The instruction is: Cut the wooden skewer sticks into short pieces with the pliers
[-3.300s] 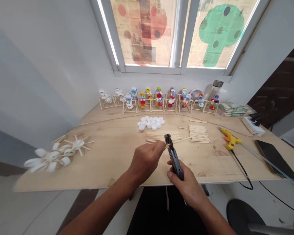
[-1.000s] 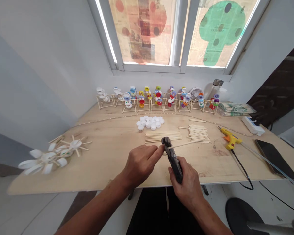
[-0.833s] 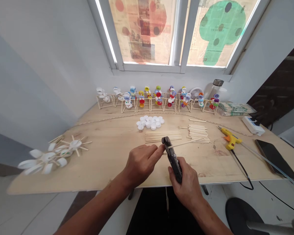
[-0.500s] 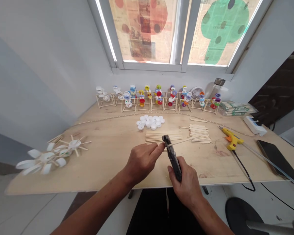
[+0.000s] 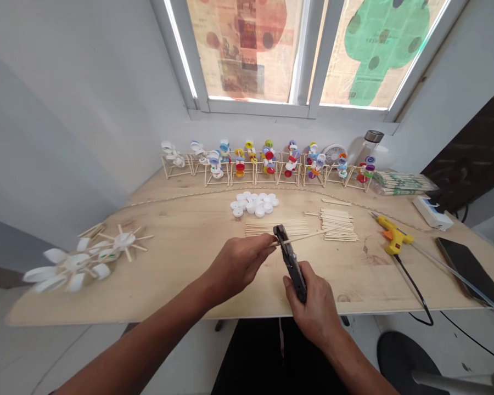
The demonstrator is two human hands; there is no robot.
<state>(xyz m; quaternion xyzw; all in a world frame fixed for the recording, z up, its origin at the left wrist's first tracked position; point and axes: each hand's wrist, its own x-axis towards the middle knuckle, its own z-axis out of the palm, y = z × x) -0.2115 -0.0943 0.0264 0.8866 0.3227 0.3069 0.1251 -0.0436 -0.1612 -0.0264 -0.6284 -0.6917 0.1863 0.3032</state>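
My left hand (image 5: 239, 264) pinches one end of a thin wooden stick (image 5: 302, 237), thumb and fingers pressed together. Black pliers (image 5: 290, 260) are gripped in my right hand (image 5: 316, 299), their head up beside my left fingertips. The stick crosses at the jaws and sticks out to the right, towards a pile of short cut sticks (image 5: 338, 225). Whether the jaws are closed on it, I cannot tell. Just behind the pliers' head lies a row of long sticks (image 5: 267, 227). Beyond those sits a cluster of white bottle caps (image 5: 253, 204).
Stick frames with coloured caps (image 5: 268, 164) line the wall. At left lie white cap-and-stick wheels (image 5: 78, 262). On the right are a yellow glue gun (image 5: 395, 233) with its cord, a phone (image 5: 469, 266), a power strip (image 5: 432, 213) and a bag of sticks (image 5: 405, 182).
My left hand has shifted slightly left and tilted, and more of the stick's near end shows at its fingertips. The pliers stay almost in place in my right hand. The view has shifted slightly.
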